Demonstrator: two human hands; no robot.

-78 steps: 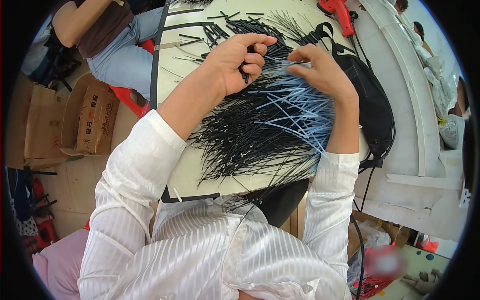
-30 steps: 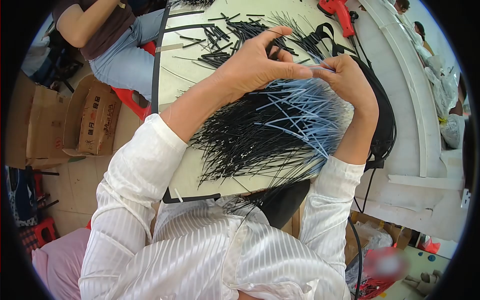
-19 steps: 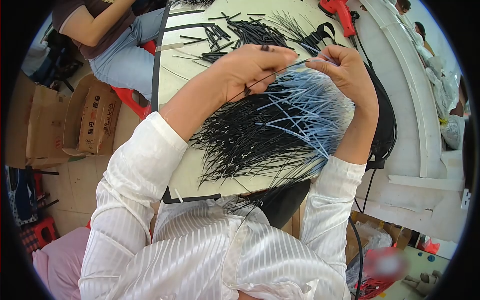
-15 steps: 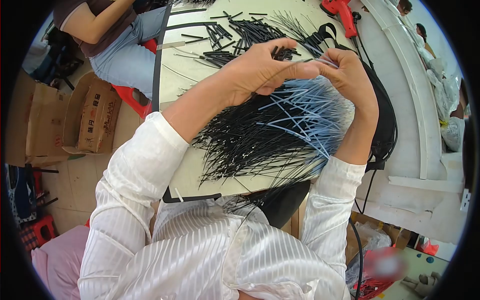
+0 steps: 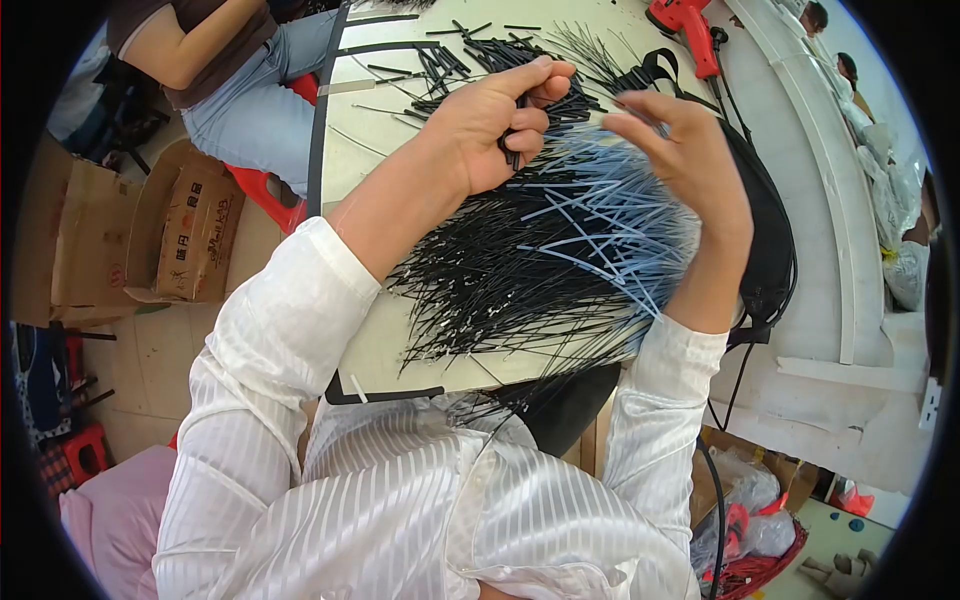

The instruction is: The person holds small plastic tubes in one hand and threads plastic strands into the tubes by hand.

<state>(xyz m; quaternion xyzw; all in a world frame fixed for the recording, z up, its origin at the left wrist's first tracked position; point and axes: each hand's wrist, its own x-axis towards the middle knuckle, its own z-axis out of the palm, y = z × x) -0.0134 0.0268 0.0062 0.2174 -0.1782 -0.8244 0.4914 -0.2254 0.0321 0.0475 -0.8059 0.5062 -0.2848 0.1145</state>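
My left hand is closed above the upper part of the pile, thumb and forefinger pinched together. Short black tube pieces stick out between its curled fingers. To the right, my right hand is slightly blurred, thumb and fingers apart, with nothing clearly held. Beneath both hands spreads a big pile of thin black wires, with pale blue tubing on their right-hand ends. More loose black tube pieces lie on the table beyond my left hand.
A red heat gun lies at the far right of the table. A black bag rests along the right edge. Another person sits at the far left, near cardboard boxes on the floor.
My hands were close together, with a thin strand between them. My right hand has opened and come away from it; my left hand has closed its fingers and drawn slightly left.
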